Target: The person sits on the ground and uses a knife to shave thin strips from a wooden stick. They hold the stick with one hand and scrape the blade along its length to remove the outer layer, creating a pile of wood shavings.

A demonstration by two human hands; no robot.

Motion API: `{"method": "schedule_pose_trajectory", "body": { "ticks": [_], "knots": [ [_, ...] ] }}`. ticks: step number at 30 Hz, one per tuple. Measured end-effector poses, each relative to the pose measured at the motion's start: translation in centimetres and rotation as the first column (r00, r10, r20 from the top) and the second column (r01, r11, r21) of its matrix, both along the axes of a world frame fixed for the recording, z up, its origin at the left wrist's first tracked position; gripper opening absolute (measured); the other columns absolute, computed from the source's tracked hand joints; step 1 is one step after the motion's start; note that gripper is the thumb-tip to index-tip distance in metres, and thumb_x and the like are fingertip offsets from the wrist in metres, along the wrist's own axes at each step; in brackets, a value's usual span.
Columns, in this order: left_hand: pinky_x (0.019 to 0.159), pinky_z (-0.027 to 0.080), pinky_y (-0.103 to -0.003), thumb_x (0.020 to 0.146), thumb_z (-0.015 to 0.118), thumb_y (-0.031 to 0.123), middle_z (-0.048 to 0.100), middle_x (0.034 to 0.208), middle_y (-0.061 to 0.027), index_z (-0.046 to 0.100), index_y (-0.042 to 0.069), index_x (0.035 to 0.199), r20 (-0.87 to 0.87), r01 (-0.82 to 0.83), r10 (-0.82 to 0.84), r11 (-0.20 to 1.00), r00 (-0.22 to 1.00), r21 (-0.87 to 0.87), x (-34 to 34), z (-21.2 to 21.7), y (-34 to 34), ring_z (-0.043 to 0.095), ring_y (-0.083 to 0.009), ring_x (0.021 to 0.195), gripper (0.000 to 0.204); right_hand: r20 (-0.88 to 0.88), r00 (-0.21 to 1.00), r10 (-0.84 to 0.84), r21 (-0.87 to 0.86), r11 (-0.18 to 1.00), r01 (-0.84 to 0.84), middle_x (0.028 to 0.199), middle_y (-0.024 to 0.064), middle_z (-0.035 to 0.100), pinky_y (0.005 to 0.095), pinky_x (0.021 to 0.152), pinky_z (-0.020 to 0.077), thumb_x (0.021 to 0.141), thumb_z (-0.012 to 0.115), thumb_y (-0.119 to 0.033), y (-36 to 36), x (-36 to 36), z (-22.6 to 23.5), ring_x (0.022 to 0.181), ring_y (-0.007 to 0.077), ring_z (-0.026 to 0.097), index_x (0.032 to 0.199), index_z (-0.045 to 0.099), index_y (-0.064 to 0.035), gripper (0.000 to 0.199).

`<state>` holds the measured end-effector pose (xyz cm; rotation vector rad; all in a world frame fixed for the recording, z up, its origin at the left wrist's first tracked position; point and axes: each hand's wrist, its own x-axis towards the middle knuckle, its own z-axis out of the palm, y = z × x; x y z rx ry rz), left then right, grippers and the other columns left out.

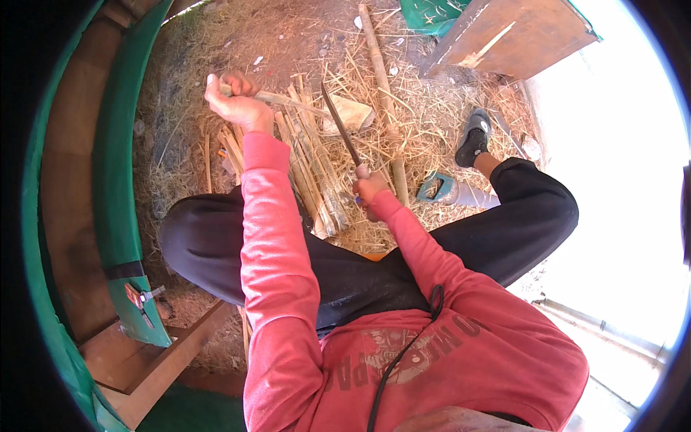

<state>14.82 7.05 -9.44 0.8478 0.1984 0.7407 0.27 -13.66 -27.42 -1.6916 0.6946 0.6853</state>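
My left hand (pixel 241 104) is closed round one end of a pale split bamboo strip (pixel 291 102), which points to the right. My right hand (pixel 371 191) grips the handle of a long, dark-bladed knife (pixel 340 124). The blade slants up and to the left, its tip beyond the strip. From this angle I cannot tell whether blade and strip touch. Below them, between my bent legs, lies a pile of split bamboo strips (pixel 309 169). A pale wooden block (pixel 353 115) rests on the straw just right of the blade.
A bamboo pole (pixel 379 68) lies on the straw-strewn ground. Near my right leg is a handsaw (pixel 446 191) with a blue-green handle. A wooden box-like piece (pixel 522 36) stands at the upper right. A green-edged wooden frame (pixel 119 158) runs along the left.
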Motion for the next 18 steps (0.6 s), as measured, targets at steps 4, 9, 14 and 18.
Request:
{"method": "schedule_pose_trajectory", "body": {
  "ticks": [4, 9, 14, 18],
  "knots": [
    [0.047, 0.016, -0.030, 0.087, 0.049, 0.040, 0.030, 0.051, 0.0014, 0.032, 0.012, 0.058, 0.066, -0.012, 0.012, 1.000, 0.998, -0.009, 0.2, -0.6, 1.0, 0.021, -0.0112, 0.047, 0.044, 0.238, 0.959, 0.156, -0.104, 0.985, -0.135, 0.092, 0.0229, 0.067, 0.0416, 0.074, 0.0499, 0.078, 0.067, -0.026, -0.8, 0.6, 2.2, 0.083, 0.0318, 0.066, 0.098, 0.062, 0.0074, 0.039],
    [0.047, 0.016, -0.030, 0.087, 0.049, 0.042, 0.028, 0.050, 0.0019, 0.031, 0.013, 0.056, 0.025, -0.045, 0.047, 0.997, 0.999, -0.057, 0.3, 0.4, -1.1, 0.021, -0.0112, 0.046, 0.046, 0.235, 0.969, 0.074, -0.112, 0.993, -0.049, 0.098, 0.0257, 0.066, 0.0427, 0.080, 0.0490, 0.081, 0.065, -0.026, 0.3, -0.7, -3.2, 0.091, 0.0372, 0.065, 0.107, 0.058, 0.0086, 0.044],
    [0.051, 0.015, -0.029, 0.082, 0.051, 0.047, 0.026, 0.052, 0.0016, 0.031, 0.015, 0.056, 0.017, -0.010, 0.011, 0.998, 1.000, -0.061, 0.0, -0.1, 0.6, 0.023, -0.0123, 0.050, 0.046, 0.068, 0.982, 0.175, -0.256, 0.955, -0.152, 0.099, 0.0290, 0.064, 0.0431, 0.085, 0.0474, 0.083, 0.061, -0.027, -0.8, -0.3, 1.1, 0.098, 0.0401, 0.062, 0.105, 0.060, 0.0079, 0.041],
    [0.047, 0.016, -0.029, 0.086, 0.051, 0.041, 0.028, 0.051, 0.0019, 0.030, 0.013, 0.056, 0.041, -0.058, 0.059, 0.998, 0.997, -0.040, 0.1, 0.4, 0.1, 0.022, -0.0110, 0.047, 0.046, 0.369, 0.925, 0.094, -0.046, 0.996, -0.082, 0.086, 0.0267, 0.067, 0.0443, 0.075, 0.0508, 0.076, 0.065, -0.019, 0.8, 1.4, 3.3, 0.081, 0.0402, 0.067, 0.089, 0.064, 0.0088, 0.030]
  ]
}}
